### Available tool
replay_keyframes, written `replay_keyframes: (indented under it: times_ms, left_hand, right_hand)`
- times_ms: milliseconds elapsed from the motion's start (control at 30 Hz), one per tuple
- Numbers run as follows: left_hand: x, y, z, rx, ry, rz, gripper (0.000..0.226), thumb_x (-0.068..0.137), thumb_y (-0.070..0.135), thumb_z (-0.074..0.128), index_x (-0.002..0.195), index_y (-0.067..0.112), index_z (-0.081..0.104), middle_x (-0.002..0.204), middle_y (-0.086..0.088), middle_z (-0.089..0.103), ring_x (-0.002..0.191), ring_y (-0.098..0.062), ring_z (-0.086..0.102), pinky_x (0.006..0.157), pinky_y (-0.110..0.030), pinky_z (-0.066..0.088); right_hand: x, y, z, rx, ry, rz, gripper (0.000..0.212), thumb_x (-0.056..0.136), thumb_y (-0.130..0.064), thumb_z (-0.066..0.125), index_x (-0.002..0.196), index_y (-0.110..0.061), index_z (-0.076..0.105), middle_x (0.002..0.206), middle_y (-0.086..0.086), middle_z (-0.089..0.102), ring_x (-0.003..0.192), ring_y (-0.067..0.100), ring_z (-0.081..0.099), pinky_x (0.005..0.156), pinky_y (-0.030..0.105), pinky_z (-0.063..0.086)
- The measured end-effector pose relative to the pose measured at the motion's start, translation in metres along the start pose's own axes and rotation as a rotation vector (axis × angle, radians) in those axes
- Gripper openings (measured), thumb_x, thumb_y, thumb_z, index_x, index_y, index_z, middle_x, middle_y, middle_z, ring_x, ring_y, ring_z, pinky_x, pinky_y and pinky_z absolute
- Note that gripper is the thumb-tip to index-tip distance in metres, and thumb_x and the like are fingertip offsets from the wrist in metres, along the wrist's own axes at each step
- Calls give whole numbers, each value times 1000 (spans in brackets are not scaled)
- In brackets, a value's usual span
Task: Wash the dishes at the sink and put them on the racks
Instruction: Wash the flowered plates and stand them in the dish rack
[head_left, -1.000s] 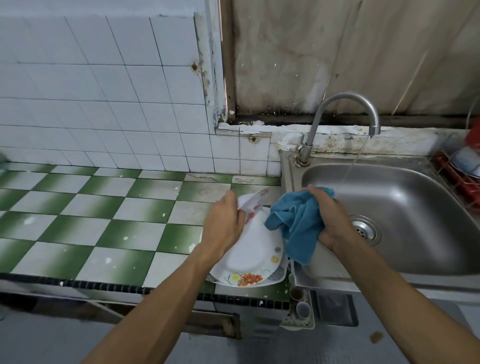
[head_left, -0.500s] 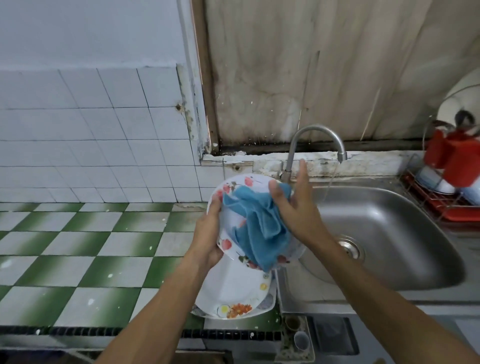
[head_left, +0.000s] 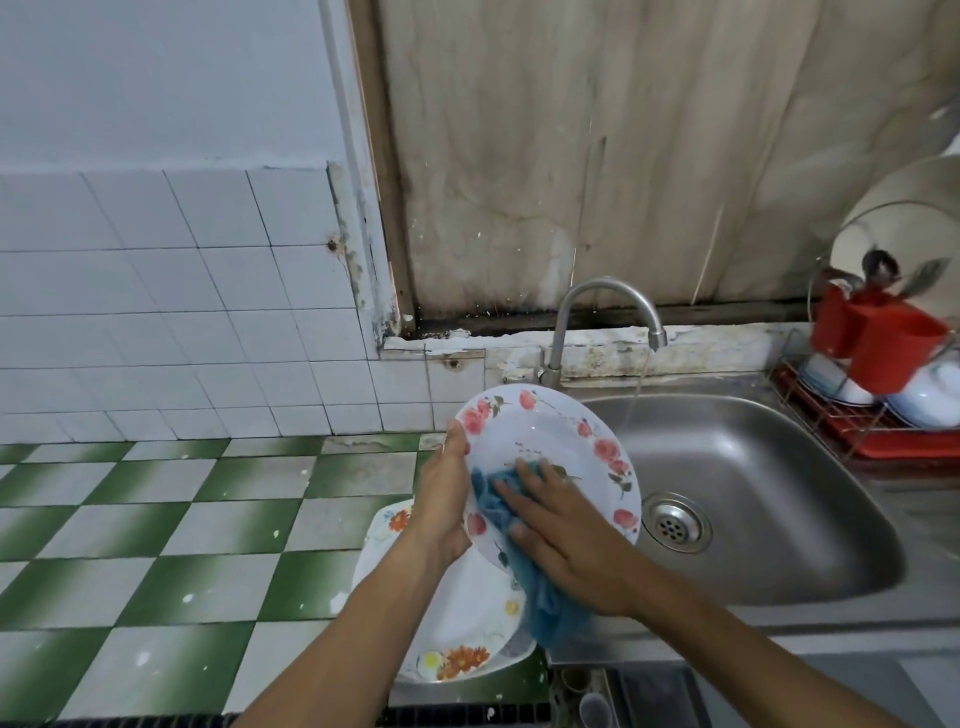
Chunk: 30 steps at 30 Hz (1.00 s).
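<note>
A person tilts a flower-rimmed plate (head_left: 550, 431) at the centre of the frame, over the left lip of the steel sink (head_left: 769, 519), with its face turned toward the viewer. The left hand (head_left: 441, 499) grips the plate's left rim with the thumb along the front edge and the other fingers hidden behind it. The right hand (head_left: 566, 545) lies flat across the lower half, fingers straight and slightly spread. It presses a blue cloth (head_left: 550, 613) onto the surface, and the cloth's tail hangs below the palm. A thin stream of water falls from the tap (head_left: 605, 291), centre right, into the basin clear of the plate. At lower centre, under the forearms, a stack of plates (head_left: 467, 618) sits on the green-and-white tiled counter (head_left: 171, 545), just beside the sink. At the right edge a red rack (head_left: 904, 447) holds white bowls (head_left: 930, 402), a red cutlery holder (head_left: 888, 348) and a large lid (head_left: 898, 228) standing upright. The job looks partway done. Some pieces are already racked, and this plate is being scrubbed with rinsing and racking to come. The stack appears unwashed, though how many plates it holds cannot be told.
</note>
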<state>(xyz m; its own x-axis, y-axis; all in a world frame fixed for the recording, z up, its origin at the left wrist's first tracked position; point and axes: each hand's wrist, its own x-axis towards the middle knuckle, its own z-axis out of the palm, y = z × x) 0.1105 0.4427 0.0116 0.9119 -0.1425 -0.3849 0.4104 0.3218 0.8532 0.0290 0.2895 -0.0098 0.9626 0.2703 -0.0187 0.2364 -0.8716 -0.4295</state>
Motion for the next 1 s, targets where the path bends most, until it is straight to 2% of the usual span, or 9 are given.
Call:
replay_keyframes:
  times_ms: [100, 200, 300, 433, 533, 633, 767, 867, 1000]
  left_hand:
    - [-5, -6, 1, 46, -87, -24, 51, 102, 55, 43, 120, 14, 68, 112, -13, 75, 103, -37, 72, 95, -56, 55]
    - [-9, -9, 20, 123, -175, -27, 52, 101, 58, 44, 117, 17, 71, 109, -10, 76, 105, -34, 71, 99, -53, 53]
    - [-6, -13, 36, 119, -233, -13, 57, 94, 67, 49, 120, 21, 72, 118, -10, 73, 115, -30, 68, 101, -46, 52]
    - [5, -9, 21, -73, -175, -118, 60, 101, 61, 38, 122, 14, 69, 117, -15, 73, 105, -29, 72, 85, -38, 59]
    - [15, -4, 6, -38, -103, -82, 61, 98, 61, 45, 126, 11, 65, 119, -19, 72, 107, -40, 70, 98, -54, 54]
    - [7, -6, 7, 102, -82, -28, 54, 101, 57, 42, 123, 15, 68, 112, -11, 76, 104, -35, 71, 97, -56, 54]
    - [-5, -13, 28, 156, -265, -64, 81, 76, 79, 58, 127, 17, 68, 119, -11, 73, 111, -34, 69, 102, -52, 52]
    - [-2, -14, 31, 119, -225, -61, 81, 77, 82, 55, 125, 18, 68, 118, -13, 73, 116, -34, 66, 104, -52, 50]
    - [6, 0, 13, 63, -58, -11, 53, 100, 61, 42, 115, 16, 66, 107, -11, 74, 99, -27, 72, 88, -42, 59]
  right_hand:
    - [9, 46, -5, -316, 64, 219, 64, 96, -60, -6, 156, -37, -14, 157, 8, -34, 151, 33, -24, 122, 51, -12]
    - [36, 44, -8, -127, 395, 418, 69, 100, -53, -2, 161, -21, -4, 159, 17, -31, 150, 39, -23, 123, 60, -2]
    - [52, -2, -8, 189, 570, 319, 64, 104, -50, 15, 160, -27, -4, 166, 11, -18, 152, 27, -20, 124, 50, -8]
    - [20, -42, -13, 353, 127, 66, 56, 109, -46, 19, 159, -35, -2, 165, -11, -16, 151, 8, -21, 124, 36, -11]
    - [-8, -7, -11, 0, -62, 41, 62, 105, -55, 11, 158, -33, -12, 159, -12, -25, 150, 11, -25, 122, 36, -13]
    - [-9, 40, -6, -237, -7, 323, 77, 95, -65, -10, 156, -18, -21, 159, 10, -32, 150, 30, -26, 121, 46, -13]
    - [36, 38, -17, -96, 308, 545, 98, 88, -68, -17, 159, -2, -2, 164, 26, -12, 153, 40, -12, 124, 55, -2]
    - [49, -1, -14, 53, 291, 308, 96, 86, -71, -20, 160, -11, -11, 165, 15, -21, 153, 29, -20, 125, 47, -7]
    - [-1, -28, -9, 247, -71, 50, 68, 101, -57, 9, 158, -27, -11, 160, -16, -20, 149, 4, -21, 124, 31, -9]
